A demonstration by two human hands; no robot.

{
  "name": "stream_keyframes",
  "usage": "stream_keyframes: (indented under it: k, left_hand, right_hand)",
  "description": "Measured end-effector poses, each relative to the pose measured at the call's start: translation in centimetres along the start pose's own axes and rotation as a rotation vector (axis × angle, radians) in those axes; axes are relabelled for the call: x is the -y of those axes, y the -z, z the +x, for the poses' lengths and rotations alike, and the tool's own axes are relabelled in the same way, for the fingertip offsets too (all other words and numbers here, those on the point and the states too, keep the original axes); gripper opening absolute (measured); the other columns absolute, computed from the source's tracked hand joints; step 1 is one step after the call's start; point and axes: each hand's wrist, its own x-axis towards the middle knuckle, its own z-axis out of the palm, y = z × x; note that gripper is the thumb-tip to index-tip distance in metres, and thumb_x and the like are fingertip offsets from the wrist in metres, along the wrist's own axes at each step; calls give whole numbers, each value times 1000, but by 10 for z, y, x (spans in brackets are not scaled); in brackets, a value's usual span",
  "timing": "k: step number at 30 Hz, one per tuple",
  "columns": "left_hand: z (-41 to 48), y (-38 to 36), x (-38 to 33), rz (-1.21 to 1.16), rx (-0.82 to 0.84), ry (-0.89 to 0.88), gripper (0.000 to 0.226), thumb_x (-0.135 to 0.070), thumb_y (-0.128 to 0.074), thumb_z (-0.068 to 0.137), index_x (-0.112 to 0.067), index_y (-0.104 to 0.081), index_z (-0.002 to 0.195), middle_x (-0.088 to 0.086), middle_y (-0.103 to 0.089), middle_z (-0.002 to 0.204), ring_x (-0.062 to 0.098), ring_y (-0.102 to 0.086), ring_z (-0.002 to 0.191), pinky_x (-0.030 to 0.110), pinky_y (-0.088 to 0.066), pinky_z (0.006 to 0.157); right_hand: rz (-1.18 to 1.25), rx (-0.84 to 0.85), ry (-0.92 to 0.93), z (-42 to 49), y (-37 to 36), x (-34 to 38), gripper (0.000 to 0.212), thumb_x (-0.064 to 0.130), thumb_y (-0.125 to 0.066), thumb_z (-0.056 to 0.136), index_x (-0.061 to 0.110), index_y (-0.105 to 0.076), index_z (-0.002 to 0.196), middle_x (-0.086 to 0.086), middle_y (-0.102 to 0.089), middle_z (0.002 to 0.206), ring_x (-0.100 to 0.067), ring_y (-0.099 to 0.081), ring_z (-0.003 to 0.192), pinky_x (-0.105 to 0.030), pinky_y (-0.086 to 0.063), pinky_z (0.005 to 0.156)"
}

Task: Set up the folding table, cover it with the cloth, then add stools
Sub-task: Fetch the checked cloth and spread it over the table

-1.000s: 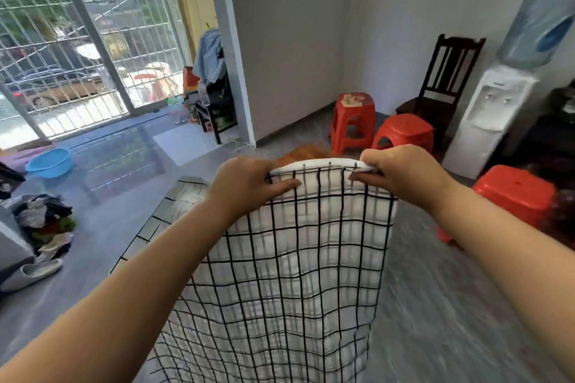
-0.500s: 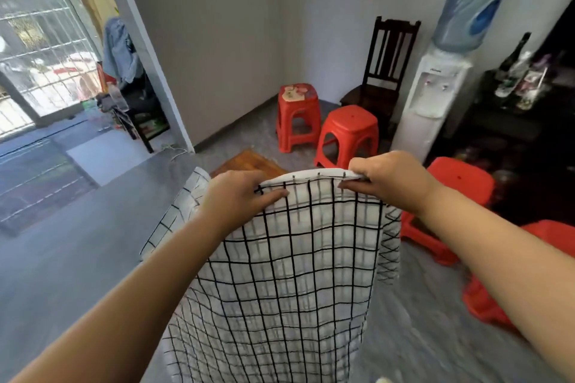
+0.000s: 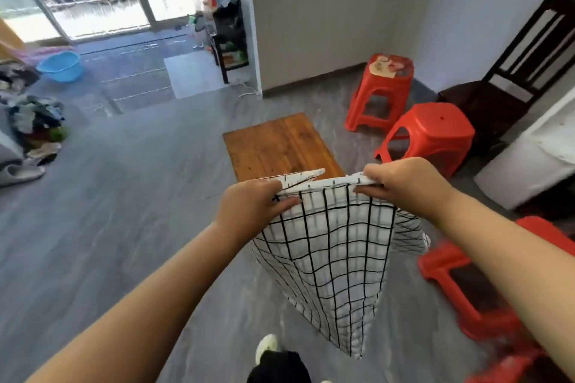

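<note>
Plainly, both hands are busy. The left hand (image 3: 252,205) and the right hand (image 3: 404,186) each pinch the top edge of the checked cloth (image 3: 336,258), thumbs on the near side and fingers curled over the far side. The two grips sit close together in the centre of the frame. The cloth hangs from them in a doubled, narrowing drape toward the bottom of the frame, its lowest corner near a shoe (image 3: 266,347). Just beyond the hands, in the middle of the frame, is the bare wooden top of the table (image 3: 280,146). Its legs are hidden, so I cannot tell whether it stands firm.

The risks follow from that. With the grips so close, the cloth is likely to open unevenly and land skewed or bunched on the top. A step forward could tread on the low corner and pull it from the pinch. At lower right a red stool (image 3: 466,283), apparently off its feet, lies just beside the right forearm and the hanging cloth, where it could catch the fabric or a foot. A hard throw onto an unlocked table might shift it.
</note>
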Motion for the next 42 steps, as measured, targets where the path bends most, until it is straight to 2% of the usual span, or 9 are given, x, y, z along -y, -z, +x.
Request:
stream_keyframes:
  k: [4, 8, 12, 18, 22, 27, 33, 38, 42]
  left_hand:
    - [11, -8, 24, 43, 2, 109, 43, -46, -73, 74, -15, -48, 57, 2, -57, 52, 25, -53, 45, 20, -12, 42]
    - [23, -14, 58, 54, -31, 187, 36, -35, -84, 65, -18, -53, 59, 1, -56, 48, 26, -53, 39, 13, -10, 43]
    - [30, -25, 80, 106, -51, 304, 42, -44, -75, 74, -18, -46, 57, 4, -56, 51, 29, -54, 47, 24, -21, 45]
    - [30, -26, 72, 182, -39, 397, 50, -48, -70, 76, -18, -36, 57, 4, -53, 51, 27, -50, 47, 25, -17, 44]
    - [22, -26, 42, 258, -58, 480, 52, -48, -72, 74, -19, -34, 56, 1, -48, 47, 22, -42, 41, 20, -11, 41]
    - [22, -41, -18, 307, -59, 592, 52, -47, -75, 71, -19, -34, 54, 0, -47, 45, 22, -46, 39, 18, -10, 40]
    - [53, -80, -88, 292, -66, 647, 53, -47, -73, 74, -18, -32, 56, 0, -47, 47, 23, -48, 42, 20, -9, 41]
    - [92, -120, -118, 178, -29, 638, 51, -58, -60, 80, -16, -41, 57, 0, -51, 50, 23, -52, 51, 27, -24, 44]
    - [119, -149, -131, 88, 66, 618, 56, -72, -39, 78, -21, -41, 57, -9, -41, 49, 16, -47, 49, 23, -20, 41]
  right_hand:
    - [94, 4, 104, 43, -42, -20, 40, 46, -59, 82, 15, -44, 62, -1, -50, 44, -27, -52, 37, -22, -25, 39]
    - [177, 43, 177, 91, -80, -26, 40, 38, -74, 76, 14, -45, 61, 0, -47, 43, -25, -50, 35, -27, -40, 37]
    - [239, 42, 226, 123, -110, -35, 42, 37, -72, 77, 14, -43, 60, 0, -45, 42, -23, -44, 33, -25, -27, 36]
    - [328, 56, 334, 141, -134, -45, 41, 37, -71, 79, 16, -41, 61, 2, -46, 43, -20, -45, 33, -24, -30, 34]
    - [376, 53, 444, 145, -136, -53, 40, 38, -70, 79, 17, -40, 62, 4, -45, 43, -17, -44, 33, -25, -39, 35]
    - [395, 42, 550, 126, -132, -85, 39, 44, -60, 82, 14, -46, 62, 3, -44, 44, -16, -40, 34, -23, -32, 33]
    - [378, 58, 602, 84, -117, -150, 42, 40, -69, 78, 20, -36, 60, 13, -29, 47, -10, -30, 34, -20, -20, 36]
    - [310, 39, 535, 49, -113, -216, 41, 39, -74, 75, 15, -45, 58, 4, -48, 45, -19, -47, 35, -21, -24, 36]
    - [285, 37, 507, 27, -115, -257, 42, 49, -49, 87, 15, -50, 62, 3, -54, 48, -19, -52, 39, -22, -26, 37]
